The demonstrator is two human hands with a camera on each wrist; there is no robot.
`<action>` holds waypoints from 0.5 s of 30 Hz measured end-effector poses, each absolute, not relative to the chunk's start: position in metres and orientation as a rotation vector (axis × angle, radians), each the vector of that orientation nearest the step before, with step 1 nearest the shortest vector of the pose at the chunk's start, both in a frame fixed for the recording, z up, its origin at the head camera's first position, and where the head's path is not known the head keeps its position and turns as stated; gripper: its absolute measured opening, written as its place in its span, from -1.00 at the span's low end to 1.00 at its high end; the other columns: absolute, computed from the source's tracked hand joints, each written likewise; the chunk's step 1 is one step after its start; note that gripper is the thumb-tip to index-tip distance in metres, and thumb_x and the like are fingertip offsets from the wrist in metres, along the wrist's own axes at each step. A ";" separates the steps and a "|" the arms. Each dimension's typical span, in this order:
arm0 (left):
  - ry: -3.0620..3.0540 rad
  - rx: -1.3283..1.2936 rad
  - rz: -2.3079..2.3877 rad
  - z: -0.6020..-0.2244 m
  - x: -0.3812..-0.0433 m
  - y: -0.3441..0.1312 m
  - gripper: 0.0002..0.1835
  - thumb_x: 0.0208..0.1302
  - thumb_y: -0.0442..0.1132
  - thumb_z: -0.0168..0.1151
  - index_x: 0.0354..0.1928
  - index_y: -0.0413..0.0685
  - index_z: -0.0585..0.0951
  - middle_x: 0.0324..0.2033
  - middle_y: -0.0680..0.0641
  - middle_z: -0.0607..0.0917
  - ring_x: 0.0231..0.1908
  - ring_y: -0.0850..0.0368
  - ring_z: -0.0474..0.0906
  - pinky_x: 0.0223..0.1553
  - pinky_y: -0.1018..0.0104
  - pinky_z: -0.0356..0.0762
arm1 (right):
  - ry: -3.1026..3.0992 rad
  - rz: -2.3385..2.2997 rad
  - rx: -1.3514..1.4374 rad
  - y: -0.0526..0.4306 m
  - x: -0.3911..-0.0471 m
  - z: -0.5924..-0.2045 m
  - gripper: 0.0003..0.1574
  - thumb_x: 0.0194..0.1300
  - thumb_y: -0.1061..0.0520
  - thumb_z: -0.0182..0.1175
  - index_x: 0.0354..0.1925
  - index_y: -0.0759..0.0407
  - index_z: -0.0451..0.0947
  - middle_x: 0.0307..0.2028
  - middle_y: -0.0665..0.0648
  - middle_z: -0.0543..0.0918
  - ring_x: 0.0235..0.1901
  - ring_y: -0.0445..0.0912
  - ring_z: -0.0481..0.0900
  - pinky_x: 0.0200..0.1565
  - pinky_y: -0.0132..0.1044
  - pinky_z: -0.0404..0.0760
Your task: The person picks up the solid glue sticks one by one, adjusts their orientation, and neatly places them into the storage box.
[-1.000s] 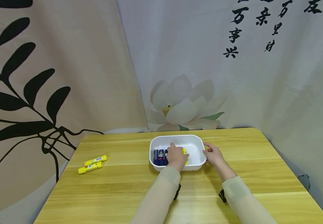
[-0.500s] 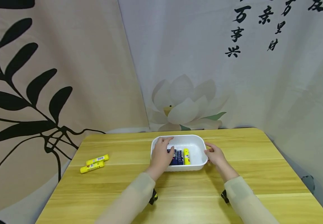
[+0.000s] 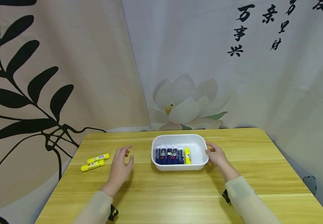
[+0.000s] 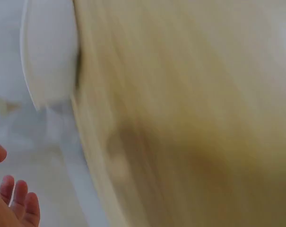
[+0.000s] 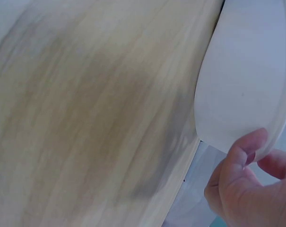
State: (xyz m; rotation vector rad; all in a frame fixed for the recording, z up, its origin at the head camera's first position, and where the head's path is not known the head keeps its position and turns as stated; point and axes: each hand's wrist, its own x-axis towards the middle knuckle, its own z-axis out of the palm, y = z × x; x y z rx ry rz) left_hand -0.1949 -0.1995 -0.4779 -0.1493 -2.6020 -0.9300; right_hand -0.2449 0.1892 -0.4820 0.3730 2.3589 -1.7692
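Note:
A white plastic tray (image 3: pixel 178 167) stands on the wooden table. Inside it, several dark blue glue sticks (image 3: pixel 169 156) lie side by side in a row, with one yellow glue stick (image 3: pixel 187 156) at the row's right end. My right hand (image 3: pixel 217 155) holds the tray's right end; in the right wrist view its fingers (image 5: pixel 247 146) pinch the rim. Between the tray and two more yellow glue sticks (image 3: pixel 94 165) on the left, my left hand (image 3: pixel 120 168) hovers over the table, empty, fingers loosely bent and thumb apart.
Behind the table (image 3: pixel 178 196) hangs a cloth backdrop (image 3: pixel 99 62) printed with black leaves, a lotus and characters. The table's back edge runs just behind the tray. A dark strapped device (image 3: pixel 113 212) sits at my left wrist.
My left hand has come up out of the tray and moved left toward the two yellow glue sticks, uncovering the blue row. My right hand stays at the tray's right end.

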 end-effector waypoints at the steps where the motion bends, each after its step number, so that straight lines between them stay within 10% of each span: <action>1: -2.611 -0.135 -0.910 -0.480 -0.193 -0.210 -0.53 0.26 -0.27 0.19 0.22 0.00 0.42 -0.09 -0.14 0.48 -0.10 -0.03 0.45 -0.16 0.13 0.50 | 2.359 -1.770 0.372 0.189 -0.245 -0.482 -0.43 0.41 0.24 -0.03 0.36 0.17 0.23 -0.22 0.18 0.41 -0.55 -0.14 0.42 -0.44 -0.24 0.54; 15: -2.759 -0.090 -0.365 -0.507 -0.180 -0.327 -0.43 0.18 -0.29 0.27 0.24 -0.19 0.39 0.11 -0.36 0.44 0.12 -0.35 0.32 0.00 -0.29 0.38 | 2.358 -1.751 0.367 0.189 -0.244 -0.480 -0.43 0.42 0.23 -0.04 0.36 0.16 0.22 -0.20 0.20 0.40 -0.55 -0.13 0.42 -0.45 -0.26 0.52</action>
